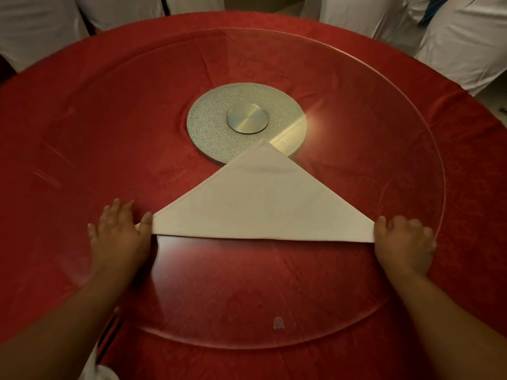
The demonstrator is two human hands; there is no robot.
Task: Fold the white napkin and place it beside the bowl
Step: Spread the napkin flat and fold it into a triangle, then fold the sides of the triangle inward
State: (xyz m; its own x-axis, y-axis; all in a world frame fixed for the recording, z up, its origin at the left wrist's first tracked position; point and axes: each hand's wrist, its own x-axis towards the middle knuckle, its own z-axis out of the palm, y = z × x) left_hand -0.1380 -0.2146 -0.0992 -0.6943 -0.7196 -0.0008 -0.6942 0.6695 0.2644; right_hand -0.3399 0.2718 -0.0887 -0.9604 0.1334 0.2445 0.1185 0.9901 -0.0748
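The white napkin lies folded into a triangle on the glass turntable, its long edge toward me and its apex pointing away over the metal hub. My left hand lies flat with fingers spread, the thumb pressing the napkin's left corner. My right hand has its fingers curled at the right corner and seems to pinch it. No bowl is in view.
A round glass turntable sits on a red tablecloth, with a silver hub at its centre. White-covered chairs ring the far side of the table.
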